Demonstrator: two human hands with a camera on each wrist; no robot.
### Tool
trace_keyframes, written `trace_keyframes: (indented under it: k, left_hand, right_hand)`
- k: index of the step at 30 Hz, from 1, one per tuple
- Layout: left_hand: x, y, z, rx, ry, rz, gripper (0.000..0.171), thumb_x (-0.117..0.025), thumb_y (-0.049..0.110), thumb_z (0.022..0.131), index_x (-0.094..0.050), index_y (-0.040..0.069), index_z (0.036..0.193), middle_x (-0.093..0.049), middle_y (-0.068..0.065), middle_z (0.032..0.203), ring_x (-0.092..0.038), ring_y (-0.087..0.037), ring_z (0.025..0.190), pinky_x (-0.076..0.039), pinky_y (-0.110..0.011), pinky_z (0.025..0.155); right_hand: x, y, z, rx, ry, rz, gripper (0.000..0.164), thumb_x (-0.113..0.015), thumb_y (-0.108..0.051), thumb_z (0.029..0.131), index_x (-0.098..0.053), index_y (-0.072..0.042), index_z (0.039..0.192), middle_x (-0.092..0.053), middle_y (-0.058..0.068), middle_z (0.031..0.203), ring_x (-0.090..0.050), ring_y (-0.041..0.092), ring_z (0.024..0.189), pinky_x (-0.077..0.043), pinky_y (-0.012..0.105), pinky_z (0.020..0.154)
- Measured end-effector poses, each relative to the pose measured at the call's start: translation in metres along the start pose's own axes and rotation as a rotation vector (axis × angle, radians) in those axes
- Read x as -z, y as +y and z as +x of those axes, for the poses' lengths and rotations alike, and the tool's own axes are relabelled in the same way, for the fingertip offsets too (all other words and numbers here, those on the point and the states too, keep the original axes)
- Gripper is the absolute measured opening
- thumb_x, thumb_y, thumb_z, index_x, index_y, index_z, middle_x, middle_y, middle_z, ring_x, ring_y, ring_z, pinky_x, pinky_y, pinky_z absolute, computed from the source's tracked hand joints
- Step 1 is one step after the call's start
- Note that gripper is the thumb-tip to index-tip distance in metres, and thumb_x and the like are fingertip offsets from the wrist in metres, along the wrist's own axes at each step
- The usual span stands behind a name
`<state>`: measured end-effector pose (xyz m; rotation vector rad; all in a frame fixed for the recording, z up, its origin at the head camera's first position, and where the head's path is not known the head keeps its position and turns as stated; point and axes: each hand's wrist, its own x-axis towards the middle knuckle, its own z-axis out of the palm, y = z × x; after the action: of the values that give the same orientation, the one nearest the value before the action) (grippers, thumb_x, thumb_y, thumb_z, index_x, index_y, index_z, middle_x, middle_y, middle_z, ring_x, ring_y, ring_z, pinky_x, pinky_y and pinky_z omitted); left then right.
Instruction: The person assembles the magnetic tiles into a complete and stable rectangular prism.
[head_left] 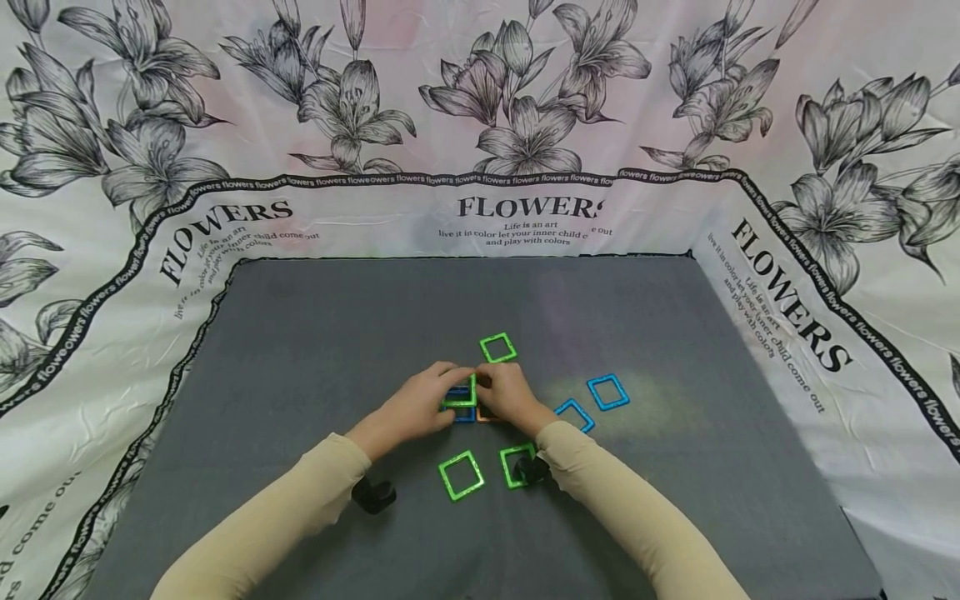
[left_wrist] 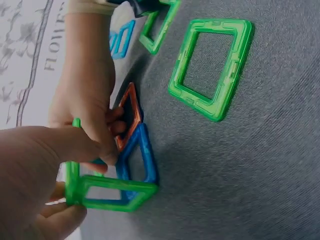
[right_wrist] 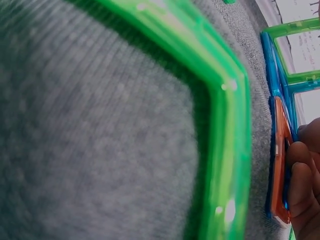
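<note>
Square magnetic tile frames are joined between the two hands: a flat blue tile, an orange tile beside it, and a green tile standing on the blue one. My left hand grips the upright green tile, thumb on one side and fingers on the other. My right hand meets it from the right, fingers curled low over the orange tile. An upright blue tile shows at its fingertips, partly hidden by the hand.
Two loose green tiles lie nearer the body, one partly beneath the right wrist's black camera. Another green tile lies beyond the hands. Two blue tiles lie to the right. Flowered cloth borders the grey table.
</note>
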<state>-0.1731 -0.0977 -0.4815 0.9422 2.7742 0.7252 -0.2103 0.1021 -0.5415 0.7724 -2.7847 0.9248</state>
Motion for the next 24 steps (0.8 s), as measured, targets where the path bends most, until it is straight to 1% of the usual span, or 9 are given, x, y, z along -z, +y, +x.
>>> trace_keyframes:
  k: [3, 5, 9, 11, 13, 15, 18, 21, 24]
  left_hand:
    - [-0.005, -0.006, -0.005, 0.084, 0.066, -0.142, 0.078, -0.076, 0.007, 0.087, -0.041, 0.008, 0.156, -0.049, -0.02, 0.152, -0.055, -0.037, 0.134, -0.052, -0.052, 0.101]
    - [-0.009, -0.009, -0.009, 0.135, 0.11, -0.241, 0.085, -0.078, 0.006, 0.085, -0.035, 0.007, 0.159, -0.046, -0.022, 0.155, -0.051, -0.04, 0.139, -0.05, -0.054, 0.106]
    - [-0.021, -0.012, -0.02, 0.237, 0.16, -0.436, 0.092, -0.075, 0.001, 0.085, -0.025, 0.007, 0.162, -0.043, -0.026, 0.156, -0.052, -0.043, 0.138, -0.052, -0.052, 0.105]
    - [-0.029, -0.011, -0.023, 0.277, 0.19, -0.498, 0.091, -0.072, -0.002, 0.087, -0.024, 0.009, 0.163, -0.045, -0.026, 0.154, -0.053, -0.043, 0.137, -0.053, -0.05, 0.104]
    - [-0.038, -0.01, -0.026, 0.295, 0.234, -0.518, 0.087, -0.07, -0.004, 0.087, -0.026, 0.008, 0.162, -0.05, -0.026, 0.15, -0.057, -0.043, 0.133, -0.055, -0.048, 0.102]
    - [-0.045, -0.01, -0.027, 0.299, 0.282, -0.513, 0.083, -0.068, -0.005, 0.088, -0.03, 0.006, 0.16, -0.055, -0.026, 0.144, -0.062, -0.041, 0.128, -0.057, -0.047, 0.099]
    - [-0.05, -0.01, -0.027, 0.301, 0.352, -0.504, 0.075, -0.068, -0.005, 0.088, -0.037, 0.003, 0.156, -0.062, -0.025, 0.135, -0.067, -0.039, 0.119, -0.059, -0.045, 0.095]
    - [-0.051, -0.011, -0.026, 0.324, 0.385, -0.512, 0.066, -0.067, -0.003, 0.09, -0.044, 0.001, 0.152, -0.067, -0.024, 0.128, -0.071, -0.037, 0.113, -0.06, -0.043, 0.093]
    - [-0.05, -0.013, -0.024, 0.351, 0.395, -0.514, 0.057, -0.067, -0.002, 0.09, -0.052, 0.0, 0.146, -0.071, -0.023, 0.123, -0.073, -0.034, 0.11, -0.061, -0.039, 0.091]
  right_hand:
    - [-0.001, 0.0, 0.0, -0.019, -0.004, -0.004, 0.005, -0.072, -0.005, 0.092, -0.077, -0.006, 0.09, -0.072, 0.007, 0.077, -0.064, 0.016, 0.064, -0.05, 0.028, 0.06]
    - [-0.001, -0.001, 0.0, -0.036, -0.009, 0.0, 0.007, -0.073, -0.006, 0.091, -0.078, -0.006, 0.096, -0.076, 0.008, 0.085, -0.07, 0.02, 0.072, -0.057, 0.033, 0.066]
    - [0.0, -0.002, -0.001, -0.078, -0.04, 0.009, 0.012, -0.072, -0.008, 0.092, -0.078, -0.007, 0.103, -0.078, 0.009, 0.093, -0.073, 0.023, 0.082, -0.059, 0.038, 0.074]
    - [0.002, -0.003, -0.001, -0.096, -0.058, 0.014, 0.015, -0.071, -0.008, 0.094, -0.077, -0.007, 0.107, -0.078, 0.01, 0.097, -0.073, 0.024, 0.085, -0.06, 0.039, 0.076]
    - [0.005, -0.004, -0.001, -0.114, -0.078, 0.018, 0.017, -0.07, -0.008, 0.095, -0.076, -0.007, 0.11, -0.077, 0.01, 0.1, -0.073, 0.025, 0.088, -0.059, 0.037, 0.076]
    - [0.008, -0.005, -0.001, -0.124, -0.099, 0.019, 0.019, -0.069, -0.008, 0.095, -0.076, -0.006, 0.113, -0.077, 0.011, 0.103, -0.073, 0.026, 0.091, -0.059, 0.037, 0.078]
    - [0.012, -0.006, 0.0, -0.125, -0.123, 0.015, 0.02, -0.068, -0.009, 0.095, -0.075, -0.006, 0.114, -0.077, 0.012, 0.105, -0.073, 0.026, 0.093, -0.059, 0.037, 0.079]
    - [0.015, -0.007, 0.0, -0.118, -0.139, 0.016, 0.02, -0.068, -0.008, 0.095, -0.076, -0.005, 0.113, -0.077, 0.013, 0.106, -0.073, 0.028, 0.095, -0.06, 0.04, 0.081]
    - [0.017, -0.006, -0.002, -0.105, -0.139, 0.026, 0.018, -0.068, -0.008, 0.095, -0.077, -0.005, 0.11, -0.078, 0.012, 0.105, -0.074, 0.027, 0.093, -0.061, 0.04, 0.08]
